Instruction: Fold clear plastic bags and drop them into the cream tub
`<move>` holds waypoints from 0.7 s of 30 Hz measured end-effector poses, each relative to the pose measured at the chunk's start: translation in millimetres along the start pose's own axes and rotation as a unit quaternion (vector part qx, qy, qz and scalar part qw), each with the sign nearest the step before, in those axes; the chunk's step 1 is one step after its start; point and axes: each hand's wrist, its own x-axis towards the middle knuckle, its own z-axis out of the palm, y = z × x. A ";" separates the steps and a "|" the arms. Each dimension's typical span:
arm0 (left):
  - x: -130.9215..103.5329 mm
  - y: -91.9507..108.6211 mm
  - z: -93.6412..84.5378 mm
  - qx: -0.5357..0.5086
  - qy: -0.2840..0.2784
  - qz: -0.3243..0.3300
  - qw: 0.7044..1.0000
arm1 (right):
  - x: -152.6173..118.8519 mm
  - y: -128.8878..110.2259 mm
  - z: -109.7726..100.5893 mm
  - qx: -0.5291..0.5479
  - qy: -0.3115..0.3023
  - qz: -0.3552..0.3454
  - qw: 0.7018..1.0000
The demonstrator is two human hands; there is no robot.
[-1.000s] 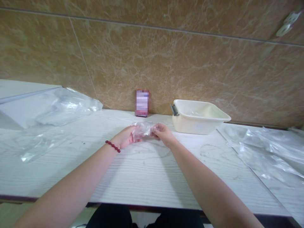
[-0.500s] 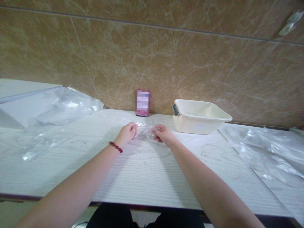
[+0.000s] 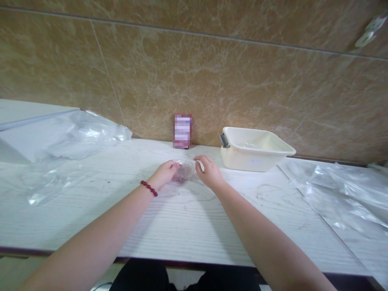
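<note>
A small clear plastic bag (image 3: 185,170) lies between my two hands over the middle of the white table. My left hand (image 3: 165,173), with a red bead bracelet at the wrist, is closed on the bag's left end. At the bag's right side is my right hand (image 3: 209,171), its thumb and fingers apart. A phone (image 3: 182,131) with a blurred screen leans on the wall just behind the bag.
Right of the phone stands a cream plastic bin (image 3: 248,159) with a grey handle and some clear material inside. Clear plastic sheets (image 3: 345,194) cover the table's right side. More clear plastic (image 3: 91,131) lies at left on white sheets. A marbled wall (image 3: 194,81) rises behind.
My right hand's fingers have opened and come off the bag's right end. The bag sits flatter and slightly lower, with my left hand still holding it.
</note>
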 end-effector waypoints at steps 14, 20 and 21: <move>2.6 -7.7 -4.6 0.080 -0.017 -0.049 0.995 | -23.0 -23.6 19.5 -0.120 -0.304 -0.018 0.945; 2.1 -4.8 -15.6 0.368 0.007 0.019 0.930 | -21.3 -23.6 12.3 -0.153 -0.329 0.032 0.931; 0.8 -2.6 -16.8 0.405 0.026 0.041 0.913 | -21.1 -23.7 11.8 -0.155 -0.330 0.037 0.930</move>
